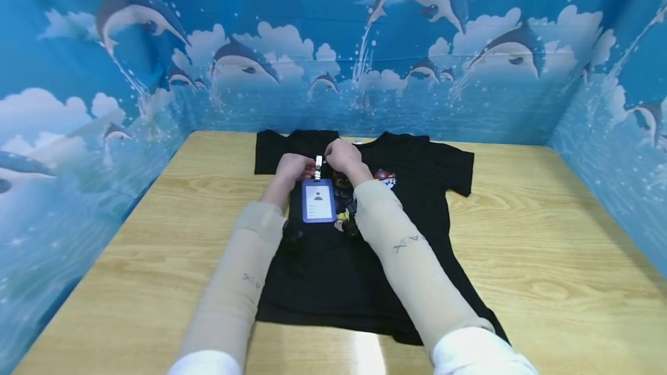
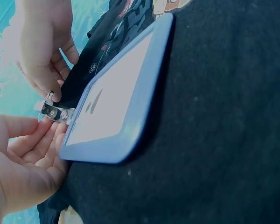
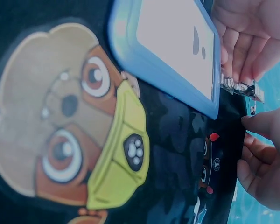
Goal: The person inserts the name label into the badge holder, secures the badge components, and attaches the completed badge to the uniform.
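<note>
A blue-framed ID badge (image 1: 319, 200) with a white card lies tilted over the black T-shirt (image 1: 323, 282). A clear strap with a metal clip and pin (image 2: 53, 112) comes off its top. My left hand (image 1: 294, 166) pinches this clip between thumb and fingers, the other fingers curled beside the badge's top edge. On the other side, my right hand (image 1: 343, 154) has its thumb and fingertips curled together right at the thin wire of the pin (image 3: 253, 108), close over the shirt. I cannot tell whether some shirt fabric is also between those fingertips.
The T-shirt is spread on a wooden table (image 1: 526, 236), with cartoon dog prints (image 3: 65, 112) on its chest. A dolphin-patterned cloth (image 1: 333, 45) stands behind the table and along its sides. My forearms, in beige sleeves (image 1: 401, 247), reach over the shirt.
</note>
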The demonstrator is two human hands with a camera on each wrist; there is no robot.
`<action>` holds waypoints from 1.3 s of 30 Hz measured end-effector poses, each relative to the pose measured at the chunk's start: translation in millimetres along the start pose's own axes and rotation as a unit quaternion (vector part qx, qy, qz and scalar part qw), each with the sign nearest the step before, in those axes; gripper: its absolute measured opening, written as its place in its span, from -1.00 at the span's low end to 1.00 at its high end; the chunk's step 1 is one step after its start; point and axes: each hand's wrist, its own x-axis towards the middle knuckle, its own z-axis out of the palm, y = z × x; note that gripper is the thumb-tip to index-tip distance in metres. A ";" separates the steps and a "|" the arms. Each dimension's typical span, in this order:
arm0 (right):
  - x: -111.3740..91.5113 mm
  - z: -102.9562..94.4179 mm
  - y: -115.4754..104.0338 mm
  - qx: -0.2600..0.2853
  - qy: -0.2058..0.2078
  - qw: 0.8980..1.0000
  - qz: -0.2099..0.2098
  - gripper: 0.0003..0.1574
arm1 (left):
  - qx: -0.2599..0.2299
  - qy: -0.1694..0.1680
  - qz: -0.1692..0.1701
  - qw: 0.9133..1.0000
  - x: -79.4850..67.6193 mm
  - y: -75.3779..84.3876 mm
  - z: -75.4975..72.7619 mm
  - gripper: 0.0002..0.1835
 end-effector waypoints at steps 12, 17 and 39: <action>-1.1 -0.3 0.8 0.012 -0.012 1.000 0.004 -0.65 | 0.001 0.001 0.001 1.000 -0.3 -0.6 4.4 -0.79; -2.5 -1.7 1.7 0.017 -0.010 1.000 -0.001 -0.66 | 0.001 0.003 -0.001 1.000 -0.4 -1.1 5.8 -0.77; -3.2 -1.0 -6.8 0.020 -0.004 0.999 0.031 -0.72 | 0.038 0.070 -0.016 0.997 -4.6 2.8 12.1 -0.77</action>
